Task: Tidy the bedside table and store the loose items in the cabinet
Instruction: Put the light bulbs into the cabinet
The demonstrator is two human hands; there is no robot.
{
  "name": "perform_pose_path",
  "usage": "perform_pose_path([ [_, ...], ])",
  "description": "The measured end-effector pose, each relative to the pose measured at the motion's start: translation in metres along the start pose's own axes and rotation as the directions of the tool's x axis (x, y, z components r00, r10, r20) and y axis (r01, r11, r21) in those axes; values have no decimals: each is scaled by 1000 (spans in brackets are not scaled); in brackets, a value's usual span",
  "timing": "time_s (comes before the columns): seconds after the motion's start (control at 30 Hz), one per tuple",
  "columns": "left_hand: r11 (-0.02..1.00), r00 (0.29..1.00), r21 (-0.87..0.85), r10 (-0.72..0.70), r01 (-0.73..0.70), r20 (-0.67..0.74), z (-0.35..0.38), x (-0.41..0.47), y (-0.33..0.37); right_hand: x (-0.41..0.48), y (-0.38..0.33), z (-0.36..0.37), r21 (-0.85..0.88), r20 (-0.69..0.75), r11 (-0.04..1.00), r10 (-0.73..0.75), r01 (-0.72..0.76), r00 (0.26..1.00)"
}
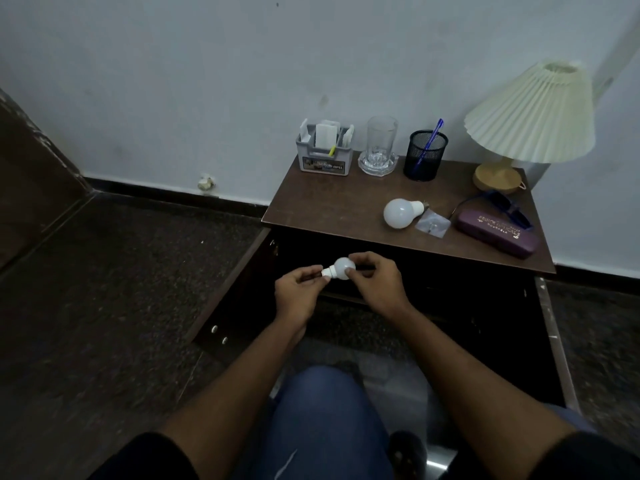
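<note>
White bulb (341, 269), base in left fingers (308, 271), globe in right fingers (363, 260)

A small white bulb (341, 268) is being held horizontally, pinched at both ends, base pointing left, before the open cabinet (450, 289). A larger white bulb (400, 213) is lying sideways on the bedside table (329, 202), just beside a clear packet (433, 223). A purple glasses case (497, 233) is lying against what appear to be blue sunglasses (512, 211).

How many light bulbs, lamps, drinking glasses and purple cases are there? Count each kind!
Light bulbs: 2 (held bulb, table bulb)
Lamps: 1 (lamp)
Drinking glasses: 1 (glass)
Purple cases: 1 (purple case)
Total: 5
</note>
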State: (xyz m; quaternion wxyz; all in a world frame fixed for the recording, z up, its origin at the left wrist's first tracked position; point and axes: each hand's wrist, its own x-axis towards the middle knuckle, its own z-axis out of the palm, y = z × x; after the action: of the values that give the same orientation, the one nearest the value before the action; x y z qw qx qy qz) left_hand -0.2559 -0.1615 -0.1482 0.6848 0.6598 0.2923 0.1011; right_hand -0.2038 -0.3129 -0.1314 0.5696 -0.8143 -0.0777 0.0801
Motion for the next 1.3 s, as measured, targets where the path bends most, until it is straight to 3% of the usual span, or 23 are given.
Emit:
perform_pose_path([
  [0.4,989,971,52,-127,140,-201,19,46,-43,38,53,46,4,-29,986,166,-166,986],
  [0.6,978,978,159,-109,137,-176,32,106,-45,99,62,71,-48,14,973,225,-224,974],
  [0.83,938,975,283,-158,198,-159,41,162,-49,145,67,92,-176,192,877,477,-448,858],
  [0.93,929,969,290,-193,230,-152,45,177,-50,155,68,99,-121,257,899,437,-420,862],
  [1.03,927,973,293,-219,233,-79,50,188,-50,165,69,106,-21,223,924,376,-381,899],
  [1.13,933,972,280,-235,225,2,53,196,-51,171,76,109,-48,269,914,400,-402,876],
  [1.3,934,964,265,-262,240,51,50,202,-48,178,78,111,-24,176,930,366,-368,914],
])
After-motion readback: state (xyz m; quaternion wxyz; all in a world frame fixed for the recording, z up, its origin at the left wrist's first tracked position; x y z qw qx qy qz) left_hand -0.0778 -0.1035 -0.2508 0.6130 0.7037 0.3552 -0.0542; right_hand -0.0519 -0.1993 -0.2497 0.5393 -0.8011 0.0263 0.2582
